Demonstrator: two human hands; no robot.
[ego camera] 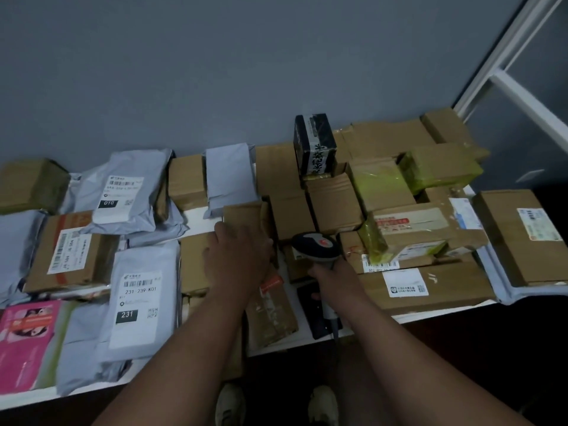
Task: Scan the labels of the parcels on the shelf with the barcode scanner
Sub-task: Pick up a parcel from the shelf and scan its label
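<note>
Many parcels cover a white shelf [196,215]. My left hand [238,256] rests on a small brown cardboard box [246,218] in the middle, fingers bent over its near edge. My right hand [333,279] grips the handle of a grey barcode scanner [316,245], whose head with a red mark points away toward the boxes. Grey mailer bags with white labels lie at left, one marked 231 [138,302], another marked 010 [123,189]. Brown boxes stack at right, some wrapped in yellow tape [381,182].
A black box with white lettering [313,142] stands upright at the back. A pink packet [27,336] lies at front left. A dark flat item [310,305] sits under the scanner. A grey wall is behind, a white frame [504,78] at right. My shoes [322,404] show below.
</note>
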